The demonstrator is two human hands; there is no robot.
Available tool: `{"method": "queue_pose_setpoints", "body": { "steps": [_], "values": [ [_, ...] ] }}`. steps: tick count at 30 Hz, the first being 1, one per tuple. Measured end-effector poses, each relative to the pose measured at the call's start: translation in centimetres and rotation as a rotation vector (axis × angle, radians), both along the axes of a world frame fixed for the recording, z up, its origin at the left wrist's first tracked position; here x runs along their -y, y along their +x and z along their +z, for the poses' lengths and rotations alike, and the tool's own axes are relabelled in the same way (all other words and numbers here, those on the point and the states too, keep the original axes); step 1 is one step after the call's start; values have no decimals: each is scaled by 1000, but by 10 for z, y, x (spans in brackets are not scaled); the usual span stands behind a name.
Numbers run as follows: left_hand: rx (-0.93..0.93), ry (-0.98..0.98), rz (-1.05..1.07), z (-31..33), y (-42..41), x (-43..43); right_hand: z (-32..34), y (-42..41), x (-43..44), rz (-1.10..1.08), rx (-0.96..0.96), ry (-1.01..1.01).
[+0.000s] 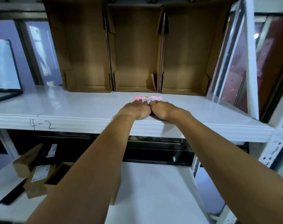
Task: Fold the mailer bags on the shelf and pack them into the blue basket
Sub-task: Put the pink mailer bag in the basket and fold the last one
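A pink mailer bag [155, 98] with a white printed label lies flat on the white shelf [72, 104], just in front of the cardboard boxes. Both my hands are on its near part, side by side and touching each other. My left hand [136, 109] lies flat with straight fingers pressing on the bag. My right hand [161, 109] has its fingers bent down onto the bag; their tips are hidden, so I cannot tell if they pinch it. Most of the bag is covered by my hands. No blue basket shows in this view.
Three empty cardboard boxes [137, 50] stand open-faced along the back of the shelf. "4-2" is handwritten on the shelf's front edge [40, 125]. On the lower shelf at left lie labelled cardboard parcels [39, 177]. A white upright post [252, 59] stands at right.
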State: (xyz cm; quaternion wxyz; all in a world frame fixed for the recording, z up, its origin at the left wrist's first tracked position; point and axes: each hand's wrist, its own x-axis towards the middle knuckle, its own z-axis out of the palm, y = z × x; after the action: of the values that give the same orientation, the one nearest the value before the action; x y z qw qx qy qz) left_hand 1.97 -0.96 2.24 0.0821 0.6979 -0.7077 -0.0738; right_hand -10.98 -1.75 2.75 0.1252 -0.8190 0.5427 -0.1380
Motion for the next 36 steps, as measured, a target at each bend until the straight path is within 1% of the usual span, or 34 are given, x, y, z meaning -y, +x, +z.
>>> {"method": "queue_pose_setpoints", "body": {
  "steps": [4, 9, 14, 15, 17, 19, 21, 22, 23, 25, 26, 27, 30, 34, 36],
  "values": [
    [-16, 0, 0, 0, 4, 4, -1, 2, 4, 5, 37, 3],
    [-32, 8, 16, -3, 4, 4, -2, 1, -5, 8, 24, -14],
    [-50, -48, 8, -2, 3, -1, -4, 1, -1, -10, -24, -36],
    [-43, -73, 8, -3, 3, -2, -5, 0, 1, -29, -7, -45],
    [1, -163, 76, -5, 3, -3, -5, 0, 1, -80, 31, -44],
    [33, -280, 235, -4, 4, -8, -5, 2, 1, -98, 53, -38],
    [-5, -316, 338, -5, 1, -15, -6, 2, -4, -108, 141, -34],
    [-21, -326, 354, -5, 0, -15, -5, 1, -4, -122, 138, -51],
    [-28, -329, 350, -5, -1, -15, -5, -1, -2, -155, 129, -84],
    [-24, -314, 300, -4, 0, -14, -4, -2, -1, -266, 43, -171],
    [-20, -296, 272, -1, 0, -13, -3, -1, -3, -294, -8, -161],
    [-15, -267, 249, 0, 2, -12, -5, 1, -2, -295, -44, -127],
    [-13, -207, 191, -1, 6, -13, -7, 1, -3, -227, -63, -71],
    [-87, -201, 145, 2, 6, -19, 0, -5, -18, -185, -79, -18],
    [-123, -180, 161, 4, 7, -21, 2, -10, -24, -185, -82, 6]
  ]
}}
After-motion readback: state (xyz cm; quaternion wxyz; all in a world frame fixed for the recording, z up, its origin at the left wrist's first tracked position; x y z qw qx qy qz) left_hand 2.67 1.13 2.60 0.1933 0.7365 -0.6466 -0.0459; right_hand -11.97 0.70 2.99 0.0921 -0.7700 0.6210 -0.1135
